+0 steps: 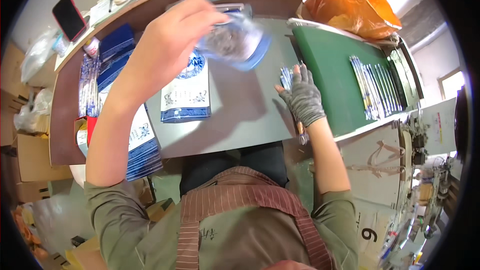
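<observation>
My left hand (175, 37) is raised over the table's far middle, its fingers pinched at the edge of a clear blue-edged container (232, 42). Something dark and grey shows inside the container, which is smeared by motion. Below that hand lies a stack of white and blue patterned packets (185, 95). On my right hand (305, 97) is a grey glove with bare fingertips. That hand lies with its fingers stretched out over a bundle of slim wrapped sticks (301, 132), beside the green board. The hand covers part of the bundle.
More slim wrapped packets (372, 87) lie in a row on the green board (325, 80). Blue packets (142, 157) are piled at the left edge, near bundled sticks (89, 85). A phone (69, 17) stands on the back ledge. An orange bag (352, 7) sits far right.
</observation>
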Demonstrator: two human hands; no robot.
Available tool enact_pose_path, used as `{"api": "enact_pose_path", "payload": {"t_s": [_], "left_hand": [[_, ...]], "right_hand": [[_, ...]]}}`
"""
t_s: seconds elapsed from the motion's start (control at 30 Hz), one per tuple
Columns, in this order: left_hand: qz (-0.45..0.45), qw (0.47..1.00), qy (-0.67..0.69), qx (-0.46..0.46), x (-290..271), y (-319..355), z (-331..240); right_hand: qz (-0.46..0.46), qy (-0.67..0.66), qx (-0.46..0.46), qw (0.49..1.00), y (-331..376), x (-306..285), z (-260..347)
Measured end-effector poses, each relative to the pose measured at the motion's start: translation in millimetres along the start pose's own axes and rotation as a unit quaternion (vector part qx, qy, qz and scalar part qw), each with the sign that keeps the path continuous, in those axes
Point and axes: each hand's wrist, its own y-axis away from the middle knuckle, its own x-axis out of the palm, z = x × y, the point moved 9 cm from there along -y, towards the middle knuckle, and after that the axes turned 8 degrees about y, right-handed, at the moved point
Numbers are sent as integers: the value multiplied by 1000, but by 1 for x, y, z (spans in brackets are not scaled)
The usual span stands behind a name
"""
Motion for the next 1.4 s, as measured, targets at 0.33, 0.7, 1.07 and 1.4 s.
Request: {"api": "enact_pose_path", "payload": {"t_s": [0.33,0.7,1.07,1.4], "left_hand": [[357,898,122,-227,160,122,29],[167,915,-176,-323,142,159,133],[-218,722,377,-538,253,137,3],[-283,506,509,-636,260,131,47]], "right_hand": [[5,54,77,996,14,35,-5],[110,-138,191,966,12,55,-37],[109,-203,265,936,24,66,-61],[96,-663,139,730,13,37,70]]}}
